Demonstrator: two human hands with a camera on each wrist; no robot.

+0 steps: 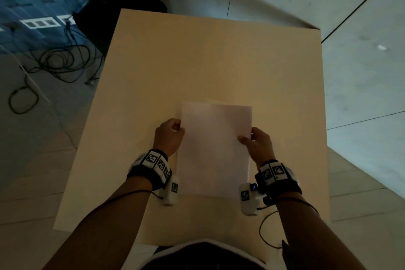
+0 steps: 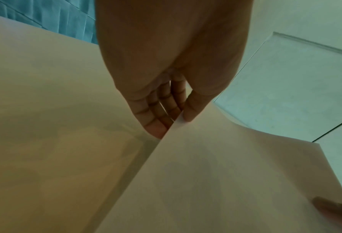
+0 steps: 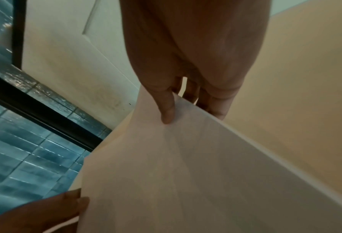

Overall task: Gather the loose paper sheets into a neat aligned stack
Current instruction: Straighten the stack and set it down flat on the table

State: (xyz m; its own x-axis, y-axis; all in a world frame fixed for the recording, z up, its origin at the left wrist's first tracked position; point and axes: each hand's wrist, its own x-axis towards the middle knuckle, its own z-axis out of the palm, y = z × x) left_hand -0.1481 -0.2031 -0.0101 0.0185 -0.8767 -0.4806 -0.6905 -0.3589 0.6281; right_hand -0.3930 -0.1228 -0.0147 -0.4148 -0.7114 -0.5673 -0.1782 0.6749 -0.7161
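Observation:
A white paper stack (image 1: 215, 149) is held above the beige table (image 1: 219, 61), in portrait position before my body. My left hand (image 1: 173, 133) pinches its left long edge, thumb on top and fingers underneath. In the left wrist view the left hand (image 2: 176, 121) clamps the paper stack (image 2: 216, 181) at its edge. My right hand (image 1: 254, 140) grips the right long edge, thumb lying on the top sheet. The right wrist view has the right hand (image 3: 178, 113) with its thumb pressed on the paper stack (image 3: 196, 173), fingers beneath. The stack's edges look lined up.
The table's bare top stretches beyond the paper to its far edge (image 1: 219, 17). Black cables (image 1: 61, 61) lie coiled on the tiled floor at the left. A dark object (image 1: 114, 6) stands by the table's far left corner.

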